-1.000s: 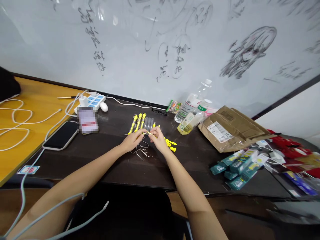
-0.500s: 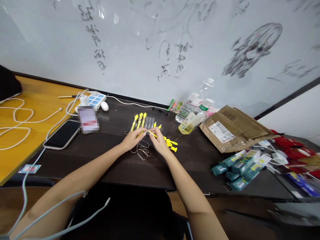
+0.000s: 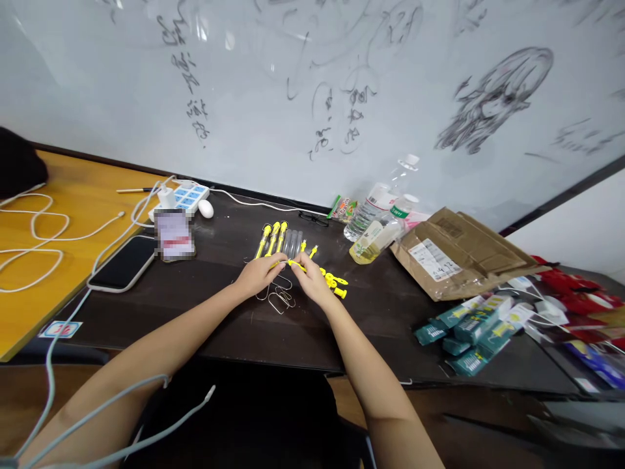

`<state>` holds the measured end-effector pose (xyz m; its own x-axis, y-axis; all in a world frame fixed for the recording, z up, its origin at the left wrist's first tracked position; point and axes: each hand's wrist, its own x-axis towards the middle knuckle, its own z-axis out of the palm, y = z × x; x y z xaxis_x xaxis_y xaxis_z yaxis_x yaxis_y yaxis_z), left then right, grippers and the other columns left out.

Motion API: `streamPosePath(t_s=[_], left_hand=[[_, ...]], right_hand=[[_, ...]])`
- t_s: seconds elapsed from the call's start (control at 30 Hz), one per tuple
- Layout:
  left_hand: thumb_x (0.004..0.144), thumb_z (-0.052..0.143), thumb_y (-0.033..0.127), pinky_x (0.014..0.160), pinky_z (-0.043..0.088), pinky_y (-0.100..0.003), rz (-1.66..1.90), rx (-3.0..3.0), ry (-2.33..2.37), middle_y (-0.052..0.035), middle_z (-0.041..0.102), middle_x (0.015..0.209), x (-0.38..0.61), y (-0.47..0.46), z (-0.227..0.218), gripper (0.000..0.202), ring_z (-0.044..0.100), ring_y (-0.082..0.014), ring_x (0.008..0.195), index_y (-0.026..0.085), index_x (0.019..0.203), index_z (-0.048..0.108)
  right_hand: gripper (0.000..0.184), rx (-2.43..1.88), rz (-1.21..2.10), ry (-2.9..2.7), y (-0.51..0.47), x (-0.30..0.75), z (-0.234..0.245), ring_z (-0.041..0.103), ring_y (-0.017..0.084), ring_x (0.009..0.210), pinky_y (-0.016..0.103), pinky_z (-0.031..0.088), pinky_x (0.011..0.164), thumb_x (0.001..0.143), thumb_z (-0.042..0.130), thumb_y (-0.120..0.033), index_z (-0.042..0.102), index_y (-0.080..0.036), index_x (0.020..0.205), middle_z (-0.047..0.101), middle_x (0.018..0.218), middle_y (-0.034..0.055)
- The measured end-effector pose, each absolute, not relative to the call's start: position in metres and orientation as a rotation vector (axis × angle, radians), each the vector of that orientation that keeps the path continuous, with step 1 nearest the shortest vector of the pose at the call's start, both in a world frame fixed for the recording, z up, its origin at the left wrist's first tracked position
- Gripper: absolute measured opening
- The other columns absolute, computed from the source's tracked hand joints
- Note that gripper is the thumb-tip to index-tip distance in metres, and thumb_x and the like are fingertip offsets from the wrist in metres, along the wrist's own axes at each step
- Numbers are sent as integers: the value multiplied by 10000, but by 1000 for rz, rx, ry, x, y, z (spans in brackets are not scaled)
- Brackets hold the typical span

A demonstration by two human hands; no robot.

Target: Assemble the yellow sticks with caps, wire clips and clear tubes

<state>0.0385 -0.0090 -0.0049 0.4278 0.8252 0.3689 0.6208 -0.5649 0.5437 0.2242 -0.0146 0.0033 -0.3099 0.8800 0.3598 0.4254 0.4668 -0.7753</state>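
Over the dark table, my left hand [image 3: 258, 273] and my right hand [image 3: 310, 277] meet at their fingertips. A thin yellow plastic piece [image 3: 296, 264] is pinched in my right hand, its end pointing toward the left fingers. The left thumb and forefinger are pressed together at that end; what they grip is too small to make out. Bent metal wires [image 3: 280, 301] lie just below the hands. Beyond them are several yellow tube-shaped tools [image 3: 274, 238] and clear grey tubes [image 3: 293, 242]. Small yellow plastic parts [image 3: 334, 281] sit beside the right hand.
Left of the hands are a phone [image 3: 124, 264], a blurred-out card [image 3: 174, 234], a power strip [image 3: 188, 194] and a white mouse [image 3: 206, 208]. Bottles [image 3: 368, 241], a brown parcel [image 3: 459, 251] and green boxes [image 3: 481, 329] stand to the right. A whiteboard [image 3: 244, 98] rises behind.
The yellow piece's tip has shifted slightly down between my fingertips, and both hands have drawn a little closer together. The things on the table stay in place.
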Motion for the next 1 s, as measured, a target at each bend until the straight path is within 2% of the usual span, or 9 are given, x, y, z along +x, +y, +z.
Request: streamPosePath(t_s=[0.13,0.27,0.37,0.5,0.63,0.83,1.0], left_hand=[[963,326,417,709,445,-260,836,2436,1269,-23,687,990,38,-8,-6,337,649,-195,867,255,1147,557],[962,329,411,732,455,-263,844,2445,1240,-24,686,1019,38,-8,-6,338,648,-191,887,256,1151,563],[958,334,403,768,462,-271,871,2424,1201,-25,681,1051,38,-8,-5,340,644,-188,913,250,1156,565],[958,334,384,810,462,-275,886,2409,1141,-24,673,1070,38,-7,-5,334,637,-176,929,244,1160,561],[951,347,378,833,451,-274,921,2406,1097,-33,656,1104,37,-8,-6,324,620,-176,970,230,1147,559],[921,404,436,760,444,-260,912,2379,1148,-21,665,989,37,-8,-8,313,620,-174,865,228,1071,584],[947,356,451,724,430,-246,918,2347,1175,-16,668,934,36,-8,-5,335,624,-170,836,226,1035,589]], right_hand=[[166,-1082,942,-1781,-9,225,-1,393,115,569,240,336,553,822,481,-312,414,-214,706,390,609,-48],[148,-1046,1285,-1560,-8,221,0,278,80,440,213,275,440,738,501,-292,391,-220,670,278,512,-87],[166,-1009,1462,-1452,-11,219,6,218,63,412,202,264,417,706,521,-288,375,-222,660,230,484,-106],[169,-976,1552,-1421,-14,220,9,209,59,410,205,274,417,715,520,-286,377,-218,657,238,484,-107],[173,-1008,1403,-1539,-11,221,5,272,73,431,220,293,444,749,522,-313,402,-214,672,299,497,-92],[188,-1038,904,-1867,-12,221,-2,404,114,606,246,333,585,846,509,-355,474,-201,744,425,658,-39],[184,-1036,775,-1954,-19,219,4,435,131,659,255,349,632,900,454,-371,497,-209,822,463,720,-25]])
